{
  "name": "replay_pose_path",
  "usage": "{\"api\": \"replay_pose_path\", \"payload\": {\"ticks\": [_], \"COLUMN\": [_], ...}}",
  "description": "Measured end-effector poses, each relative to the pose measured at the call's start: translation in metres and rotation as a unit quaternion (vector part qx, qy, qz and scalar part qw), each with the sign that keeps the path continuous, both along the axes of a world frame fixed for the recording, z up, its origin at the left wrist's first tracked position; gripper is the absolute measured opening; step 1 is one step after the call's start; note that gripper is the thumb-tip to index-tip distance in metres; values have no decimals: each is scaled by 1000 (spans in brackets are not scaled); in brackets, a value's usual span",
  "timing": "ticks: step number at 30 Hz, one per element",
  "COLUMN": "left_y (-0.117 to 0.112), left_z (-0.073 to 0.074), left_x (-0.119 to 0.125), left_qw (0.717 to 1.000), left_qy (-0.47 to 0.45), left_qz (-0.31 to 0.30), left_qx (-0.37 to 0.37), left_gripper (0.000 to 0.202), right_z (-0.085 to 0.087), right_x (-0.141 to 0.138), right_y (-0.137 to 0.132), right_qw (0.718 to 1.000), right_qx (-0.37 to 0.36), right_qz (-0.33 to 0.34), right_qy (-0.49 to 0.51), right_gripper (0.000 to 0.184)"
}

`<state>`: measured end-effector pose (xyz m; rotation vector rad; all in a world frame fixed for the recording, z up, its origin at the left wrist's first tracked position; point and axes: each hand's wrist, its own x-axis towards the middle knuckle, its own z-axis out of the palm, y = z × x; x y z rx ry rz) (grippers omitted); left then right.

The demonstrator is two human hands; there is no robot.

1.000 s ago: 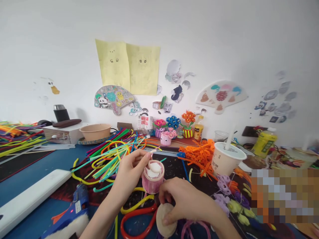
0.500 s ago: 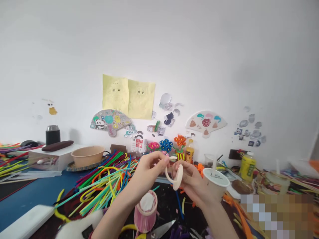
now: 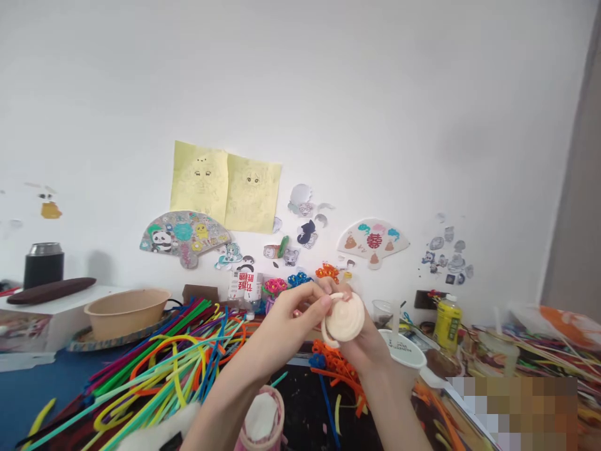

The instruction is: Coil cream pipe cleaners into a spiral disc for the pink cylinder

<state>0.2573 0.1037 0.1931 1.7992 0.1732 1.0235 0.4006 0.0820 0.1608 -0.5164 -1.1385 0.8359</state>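
A cream pipe cleaner coil (image 3: pixel 345 318), wound into a flat spiral disc, is held up in front of me between both hands. My left hand (image 3: pixel 298 316) is closed in a pinch at the disc's left edge, where a loose curl of the strip hangs. My right hand (image 3: pixel 364 351) grips the disc from behind and the right; some of its fingers are hidden by it. Below my hands stands a pink-sided cup (image 3: pixel 280 426) with a cream rim and white filling, partly covered by my left forearm.
Loose coloured pipe cleaners (image 3: pixel 188 369) pile up to the left, near a tan bowl (image 3: pixel 126 313). Orange pipe cleaner pieces (image 3: pixel 340 369) lie below my right hand. A lidded drink cup (image 3: pixel 404 354) and a yellow bottle (image 3: pixel 448 322) stand right. Pipe cleaner flowers (image 3: pixel 275 287) stand by the wall.
The coil has turned from nearly edge-on to showing its flat spiral face. My view has shifted slightly right, and the scissors seen earlier are out of sight.
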Motion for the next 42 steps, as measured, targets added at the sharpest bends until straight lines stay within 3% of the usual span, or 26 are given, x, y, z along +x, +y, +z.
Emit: {"api": "replay_pose_path", "payload": {"ticks": [4, 8, 11, 14, 17, 22, 31, 42], "left_y": [0, 1, 7, 13, 15, 18, 23, 22], "left_z": [2, 3, 1, -1, -1, 1, -2, -2], "left_x": [2, 4, 5, 5, 4, -3, -6, -6], "left_qw": [997, 997, 995, 982, 976, 967, 979, 975], "left_qy": [21, -9, -48, -45, -18, -12, 9, -9], "left_qz": [-27, -5, 80, 173, 189, 221, 182, 185], "left_qx": [-64, -82, -26, 63, 107, 127, 92, 123], "left_gripper": [29, 26, 22, 20, 22, 24, 28, 26], "right_z": [-4, -3, 3, 10, 16, 18, 18, 20], "right_x": [6, 9, 8, 4, 3, 9, 11, 10], "right_y": [5, 4, -1, -7, -13, -17, -21, -21], "right_qw": [1000, 999, 999, 996, 988, 980, 976, 971], "right_qx": [-11, -38, -41, -42, -58, -70, -55, -48], "right_qz": [-11, -18, -18, -57, -114, -152, -132, -161], "right_qy": [0, 4, -18, -63, -91, -108, -167, -168], "right_gripper": [46, 43, 56, 50, 38, 38, 35, 34]}}
